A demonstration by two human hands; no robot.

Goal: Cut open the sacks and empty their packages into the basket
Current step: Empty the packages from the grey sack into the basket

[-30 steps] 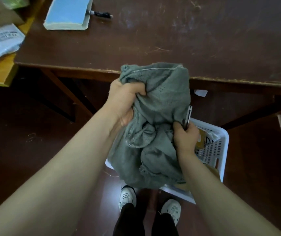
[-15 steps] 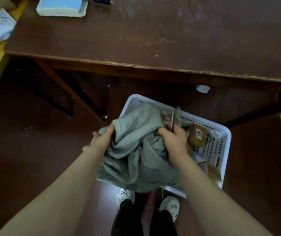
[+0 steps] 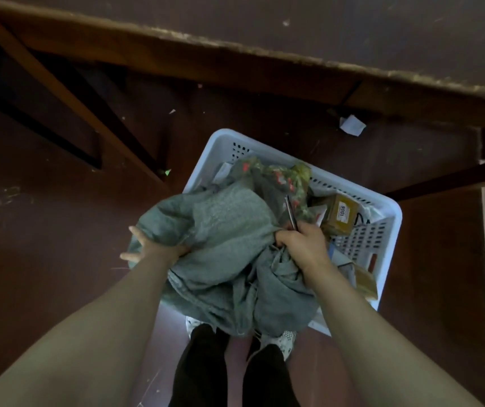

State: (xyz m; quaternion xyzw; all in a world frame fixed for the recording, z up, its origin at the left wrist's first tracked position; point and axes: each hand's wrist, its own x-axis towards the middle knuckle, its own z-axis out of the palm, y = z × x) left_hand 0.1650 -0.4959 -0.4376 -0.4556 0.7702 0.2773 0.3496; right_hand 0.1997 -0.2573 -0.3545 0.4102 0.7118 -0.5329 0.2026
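The right hand [image 3: 302,245] is curled tight round a bunched fold of the grey sack [image 3: 229,254] and also holds a thin metal blade [image 3: 290,211], which points away from the person, leaning a little left. The left hand [image 3: 150,248] lies at the sack's left edge; two fingers stick out straight past the cloth, the rest are covered, so I cannot tell its grip. The sack is crumpled, its long axis running from far left to near right, draped over the near left corner of the white basket [image 3: 393,212]. Inside lie a green-and-red patterned bag [image 3: 282,177] and a brown package [image 3: 341,214] with a white label reading "1006" (printed sideways). The basket stands on a dark red-brown floor [image 3: 44,230], just before the shoes [image 3: 287,339], under the edge of a worn brown table [image 3: 352,30]; a paper scrap [image 3: 352,125] lies beyond it
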